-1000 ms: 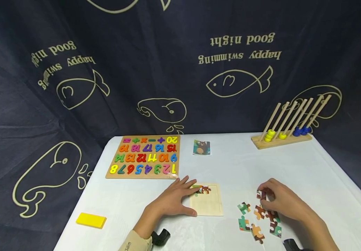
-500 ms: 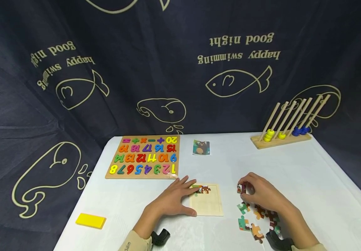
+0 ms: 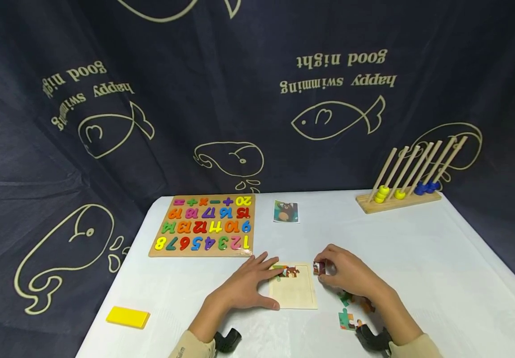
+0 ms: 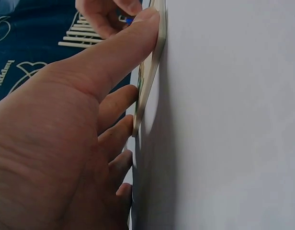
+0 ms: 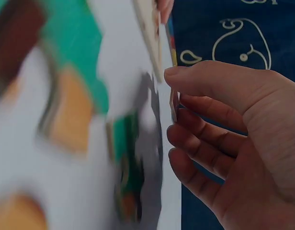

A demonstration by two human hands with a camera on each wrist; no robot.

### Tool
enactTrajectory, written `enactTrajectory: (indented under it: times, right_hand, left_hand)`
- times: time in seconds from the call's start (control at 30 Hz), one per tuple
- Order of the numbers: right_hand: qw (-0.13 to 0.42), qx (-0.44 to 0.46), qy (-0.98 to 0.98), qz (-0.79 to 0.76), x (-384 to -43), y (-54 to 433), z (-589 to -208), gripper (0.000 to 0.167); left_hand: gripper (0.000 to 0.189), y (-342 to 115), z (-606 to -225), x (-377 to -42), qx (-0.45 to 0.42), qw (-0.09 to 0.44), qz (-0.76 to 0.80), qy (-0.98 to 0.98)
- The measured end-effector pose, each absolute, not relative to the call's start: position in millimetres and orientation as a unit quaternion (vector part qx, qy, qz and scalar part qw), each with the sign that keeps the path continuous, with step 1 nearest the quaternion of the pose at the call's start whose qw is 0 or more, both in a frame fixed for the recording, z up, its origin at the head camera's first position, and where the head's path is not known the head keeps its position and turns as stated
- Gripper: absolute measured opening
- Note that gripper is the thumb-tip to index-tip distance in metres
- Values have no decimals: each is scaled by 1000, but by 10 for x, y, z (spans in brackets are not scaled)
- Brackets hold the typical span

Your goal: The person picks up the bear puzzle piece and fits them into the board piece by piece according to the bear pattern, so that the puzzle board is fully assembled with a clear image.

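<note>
A shallow wooden puzzle tray lies on the white table, with joined bear puzzle pieces along its far edge. My left hand rests on the tray's left side, fingers spread; in the left wrist view the thumb presses its edge. Just right of the tray, my right hand pinches a brown-and-white jigsaw piece between thumb and fingers. The right wrist view shows this piece edge-on. Loose jigsaw pieces lie below the right hand, some hidden by the forearm.
At the back stands a picture card of a bear, right of a number board. A bead abacus with upright rods is at the far right. Near the left table edge lies a yellow block. A dark printed cloth hangs behind.
My right hand has carried the pinched jigsaw piece leftward from the loose pieces to beside the tray's right edge. The left hand has stayed on the tray.
</note>
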State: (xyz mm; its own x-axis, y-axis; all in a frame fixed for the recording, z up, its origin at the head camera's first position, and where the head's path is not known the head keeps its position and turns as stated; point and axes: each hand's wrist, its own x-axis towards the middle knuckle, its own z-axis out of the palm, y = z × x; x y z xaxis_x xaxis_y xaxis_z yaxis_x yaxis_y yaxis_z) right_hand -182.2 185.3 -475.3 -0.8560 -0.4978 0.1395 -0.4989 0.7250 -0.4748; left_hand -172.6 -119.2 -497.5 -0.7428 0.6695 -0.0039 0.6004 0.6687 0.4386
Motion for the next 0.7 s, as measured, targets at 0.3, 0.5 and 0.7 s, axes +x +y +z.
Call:
enactTrajectory:
  times: [0.3, 0.5, 0.7]
  right_hand:
    - [14, 290, -919, 266, -1859, 1611, -4767, 27]
    - [6, 292, -920, 263, -1843, 1523, -4788, 28]
    - [-5, 294, -920, 258, -1845, 1496, -4811, 27]
  left_hand:
    - [89, -1206, -4983, -1733, 354, 75, 211, 908]
    - [89, -1197, -4990, -1730, 353, 76, 217, 907]
    - [89, -1196, -4997, -1735, 349, 80, 217, 908]
